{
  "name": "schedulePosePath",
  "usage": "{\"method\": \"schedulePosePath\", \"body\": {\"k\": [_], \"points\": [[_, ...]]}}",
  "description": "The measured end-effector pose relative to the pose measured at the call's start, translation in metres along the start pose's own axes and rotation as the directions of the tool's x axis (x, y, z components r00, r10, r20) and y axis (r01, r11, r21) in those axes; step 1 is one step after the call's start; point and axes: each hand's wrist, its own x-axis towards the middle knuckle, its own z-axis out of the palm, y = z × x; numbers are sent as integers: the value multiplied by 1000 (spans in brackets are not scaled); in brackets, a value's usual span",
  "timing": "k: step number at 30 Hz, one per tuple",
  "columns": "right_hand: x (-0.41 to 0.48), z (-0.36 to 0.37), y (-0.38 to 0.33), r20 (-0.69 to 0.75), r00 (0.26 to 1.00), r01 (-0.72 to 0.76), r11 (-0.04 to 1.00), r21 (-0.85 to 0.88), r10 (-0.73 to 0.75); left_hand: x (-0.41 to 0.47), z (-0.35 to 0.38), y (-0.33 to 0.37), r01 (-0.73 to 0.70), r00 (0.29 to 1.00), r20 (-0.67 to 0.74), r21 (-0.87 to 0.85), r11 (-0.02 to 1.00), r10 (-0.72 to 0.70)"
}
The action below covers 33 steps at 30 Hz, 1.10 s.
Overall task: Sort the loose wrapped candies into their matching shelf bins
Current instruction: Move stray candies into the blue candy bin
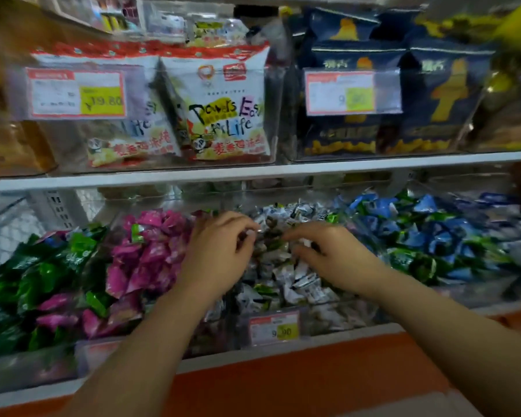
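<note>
- Where the orange-fronted lower shelf (313, 380) carries a row of clear plastic bins, both of the person's forearms reach in from its front edge to the middle bin (337, 319).
- Left hand (220, 251): knuckles up and fingers curled, with the fingertips at the top of the pile of white and grey wrapped candies (298, 281). Blur hides whether a candy is pinched.
- Right hand (331, 254): just beside the left and over the same pile, fingers bent and pointing toward the left hand. A pale scrap shows at the fingertips, but a grip cannot be confirmed.
- White and grey wrapped candies fill the middle bin, heaped from its back to its front wall. A few green wrappers lie mixed among them.
- Pink wrapped candies (151, 257) fill the bin just left of the middle one, and stray green pieces sit on top of them.
- Green wrapped candies (42, 281) are heaped toward the shelf's left end.
- Blue wrapped candies (418, 224) lie toward the shelf's right end, with green ones mingled near the front.
- A red and yellow price label (274, 325) is fixed to the middle bin's front wall.
- On the white upper shelf (253, 173), white snack bags with red tops (223, 100) stand left of centre and dark blue bags (358, 100) stand to the right, each lot behind a clear front with a price label.
</note>
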Motion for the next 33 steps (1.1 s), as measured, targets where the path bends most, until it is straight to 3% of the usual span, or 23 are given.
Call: {"method": "schedulePosePath", "body": {"k": [8, 13, 18, 23, 27, 33], "points": [[-45, -48, 102, -160, 951, -261, 965, 34, 263, 44, 67, 70, -107, 970, 213, -70, 992, 119], [-26, -55, 147, -113, 938, -324, 945, 40, 327, 75, 104, 97, -41, 936, 337, -182, 982, 101], [2, -45, 184, 40, 935, -349, 935, -57, 351, 108, 132, 94, -46, 931, 348, -195, 980, 112], [30, -32, 208, 60, 940, -333, 940, -70, 337, 130, 141, 80, -56, 943, 309, -229, 972, 127], [48, -22, 220, 118, 933, -301, 916, -267, 341, 132, 146, 73, -56, 943, 304, -249, 967, 133], [61, -17, 220, 156, 924, -259, 870, -419, 350, 133, 146, 72, -67, 943, 296, -281, 957, 152]]}}
